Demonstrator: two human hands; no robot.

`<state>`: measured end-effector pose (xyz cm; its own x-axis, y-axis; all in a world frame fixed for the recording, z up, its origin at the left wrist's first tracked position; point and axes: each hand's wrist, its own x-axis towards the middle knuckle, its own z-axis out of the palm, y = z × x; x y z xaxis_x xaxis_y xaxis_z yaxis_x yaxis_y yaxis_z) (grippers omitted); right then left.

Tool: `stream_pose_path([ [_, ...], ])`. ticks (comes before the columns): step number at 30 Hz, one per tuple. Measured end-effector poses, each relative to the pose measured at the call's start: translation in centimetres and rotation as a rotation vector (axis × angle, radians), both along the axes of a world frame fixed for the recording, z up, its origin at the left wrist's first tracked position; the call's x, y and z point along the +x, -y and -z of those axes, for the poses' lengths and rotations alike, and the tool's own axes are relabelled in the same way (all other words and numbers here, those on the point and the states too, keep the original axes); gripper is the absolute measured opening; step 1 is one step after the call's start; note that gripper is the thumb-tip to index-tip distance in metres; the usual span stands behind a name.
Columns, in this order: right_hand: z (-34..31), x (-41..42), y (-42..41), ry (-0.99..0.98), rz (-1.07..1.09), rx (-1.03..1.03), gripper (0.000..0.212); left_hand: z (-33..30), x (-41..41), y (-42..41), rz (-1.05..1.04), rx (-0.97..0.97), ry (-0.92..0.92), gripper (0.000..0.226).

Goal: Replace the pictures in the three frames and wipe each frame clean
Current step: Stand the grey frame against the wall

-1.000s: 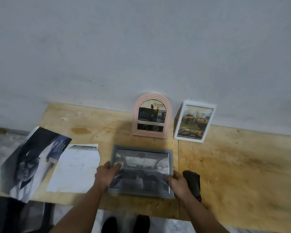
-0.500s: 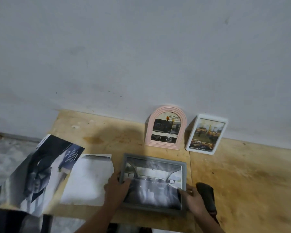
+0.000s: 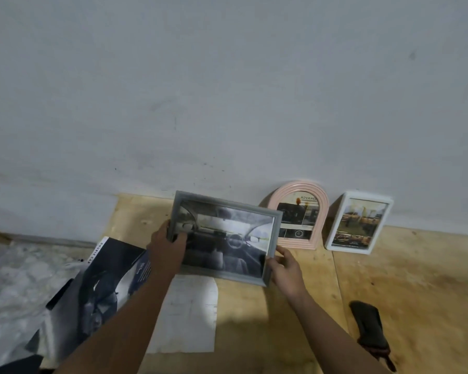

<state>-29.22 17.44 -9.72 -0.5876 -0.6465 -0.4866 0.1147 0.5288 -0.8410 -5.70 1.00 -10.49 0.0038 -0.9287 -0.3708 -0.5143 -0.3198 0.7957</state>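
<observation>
Head view: grey frame [image 3: 224, 236], flat on the board [image 3: 389, 279] a second ago, is now lifted and tilted up toward the wall, left of the pink frame [image 3: 299, 214]. Left hand [image 3: 166, 248] grips its left edge; right hand [image 3: 284, 268] pinches its lower right corner.

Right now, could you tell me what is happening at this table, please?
A person holds a grey frame with a car-interior picture in both hands, left hand at its left edge, right hand at its lower right corner. It is raised just left of the pink arched frame and white frame, which stand by the wall. A dark cloth lies on the table.
</observation>
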Motion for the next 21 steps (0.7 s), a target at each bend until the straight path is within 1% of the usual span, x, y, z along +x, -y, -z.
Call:
stream_pose_path([
  [4,-0.2,0.7,4.7,-0.071,-0.017,-0.036,0.047,-0.5,0.8,3.6,-0.022,-0.042,-0.058,0.056],
  [6,-0.5,0.8,6.8,-0.105,-0.040,-0.039,0.043,0.2,1.1,5.2,-0.038,-0.037,-0.087,0.057],
  [9,0.1,0.5,9.6,-0.128,-0.071,-0.007,0.054,0.5,1.4,6.6,-0.023,-0.004,-0.145,0.039],
  [11,2.1,-0.5,11.0,-0.142,-0.096,0.022,0.069,0.3,1.4,7.4,-0.020,0.010,-0.185,0.027],
  [13,4.7,-1.7,12.2,-0.116,-0.107,0.034,0.076,0.6,1.6,8.1,-0.006,0.025,-0.189,0.024],
  [15,5.5,-1.9,13.2,-0.104,-0.114,0.039,0.073,1.0,1.8,8.7,0.019,0.032,-0.204,0.031],
  [18,3.6,-1.1,14.2,-0.074,-0.119,0.035,0.074,1.6,2.0,9.4,0.034,0.044,-0.240,0.045],
  [21,2.8,-0.7,14.4,-0.013,-0.122,0.070,0.082,2.3,2.2,10.0,0.073,0.061,-0.275,0.057],
])
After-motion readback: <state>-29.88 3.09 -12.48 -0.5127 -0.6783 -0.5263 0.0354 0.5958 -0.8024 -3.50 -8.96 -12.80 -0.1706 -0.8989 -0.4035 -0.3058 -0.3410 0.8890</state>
